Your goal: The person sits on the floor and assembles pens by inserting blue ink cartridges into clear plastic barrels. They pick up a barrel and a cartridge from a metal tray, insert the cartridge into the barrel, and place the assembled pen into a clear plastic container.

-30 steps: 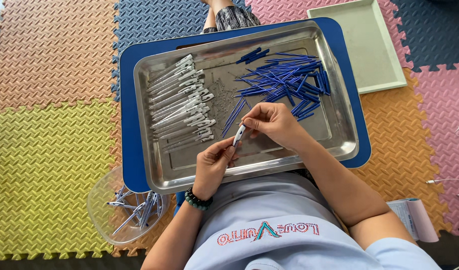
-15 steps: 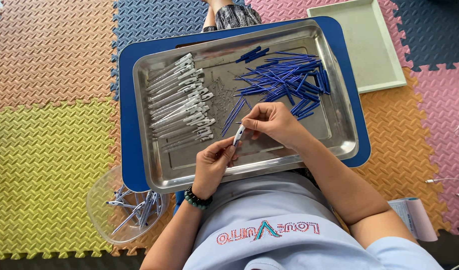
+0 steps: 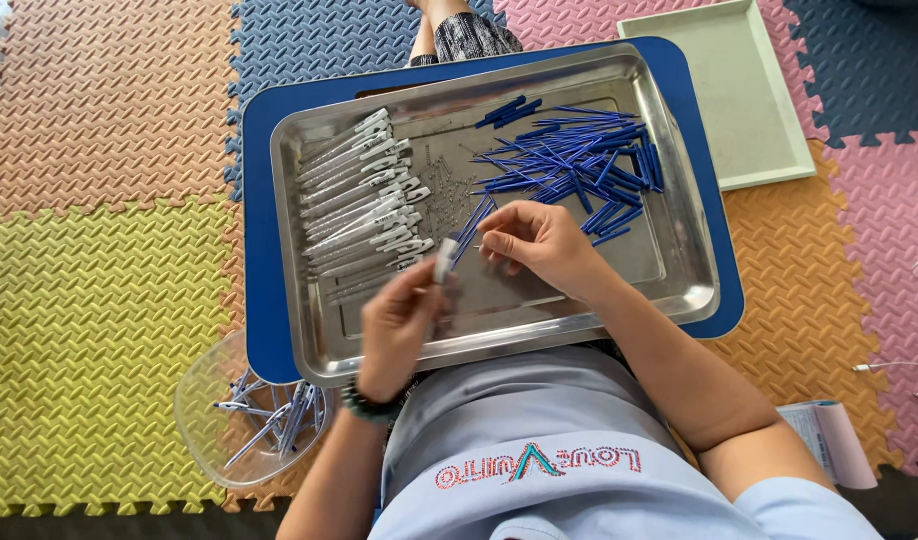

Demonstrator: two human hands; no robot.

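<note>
I saw the left hand (image 3: 399, 325) pinching a white pen barrel (image 3: 445, 262) over the steel tray (image 3: 679, 290), near its six o'clock rim. The right hand (image 3: 539, 245) gripped a thin blue refill (image 3: 471, 228). Bare tray floor lay at three o'clock; blue refills (image 3: 579, 165) were piled at one, white barrels (image 3: 364, 205) at ten.

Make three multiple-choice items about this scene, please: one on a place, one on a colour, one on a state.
1. Where does the clear bowl stand?
A. on the mat by the tray's near left corner
B. inside the tray
C. on the green tray

2. What colour are the loose thin parts?
A. red
B. blue
C. yellow

3. What does the left hand do?
A. lies flat
B. holds a pen barrel
C. grips the bowl

Answers: 1 A, it sits outside the metal tray; 2 B, a blue heap; 3 B, fingers pinch it.
</note>
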